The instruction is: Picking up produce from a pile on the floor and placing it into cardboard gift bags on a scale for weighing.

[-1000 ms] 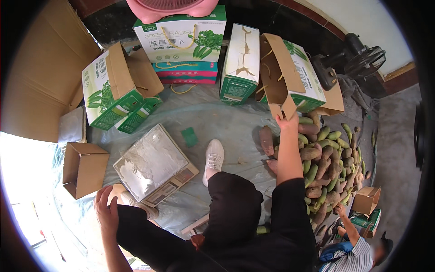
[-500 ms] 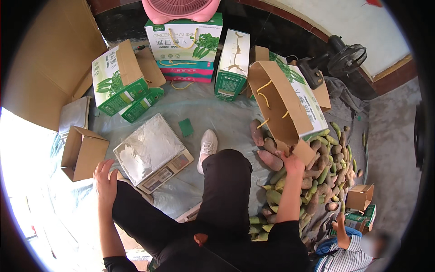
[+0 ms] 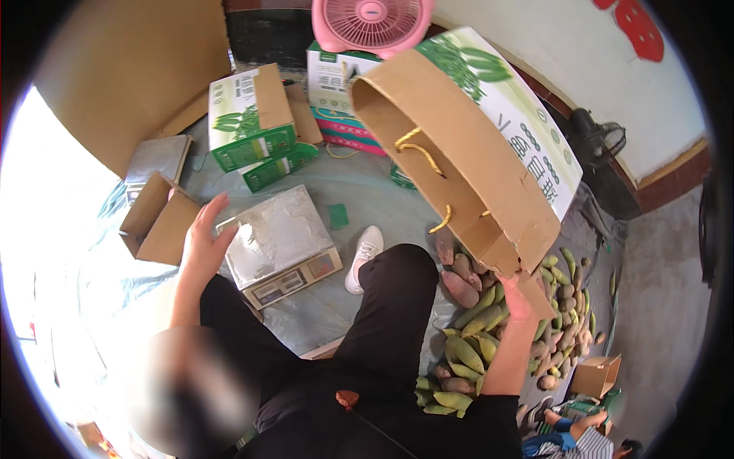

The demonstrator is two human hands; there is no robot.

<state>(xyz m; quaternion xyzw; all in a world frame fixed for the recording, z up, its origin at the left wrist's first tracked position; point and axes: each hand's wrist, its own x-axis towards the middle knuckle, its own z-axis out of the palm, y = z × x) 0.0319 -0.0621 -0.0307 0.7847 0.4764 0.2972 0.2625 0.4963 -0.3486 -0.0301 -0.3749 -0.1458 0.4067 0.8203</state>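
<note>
My right hand [image 3: 517, 297] is closed on a flap at the lower end of a white and green cardboard carton [image 3: 489, 176]. The carton is tilted up with its open, brown side facing me, and yellow rope handles [image 3: 419, 153] hang inside. My left hand [image 3: 205, 241] holds nothing; its fingers are spread between a small open brown box [image 3: 164, 218] and a platform scale [image 3: 279, 229] with a worn silver top. Below the carton lies a heap of green radishes [image 3: 466, 353] and pinkish-brown roots [image 3: 460, 289].
A pink fan [image 3: 372, 19] stands on stacked cartons [image 3: 329, 80] at the back. Two more cartons [image 3: 248, 115] stand left of it. A black fan [image 3: 596, 141] is at the right wall. Another person [image 3: 585, 436] sits at the lower right beside a brown box [image 3: 596, 375].
My right hand has lifted the carton off the heap, and it now stands higher and nearer. My left hand has moved up and right toward the scale. The view has shifted.
</note>
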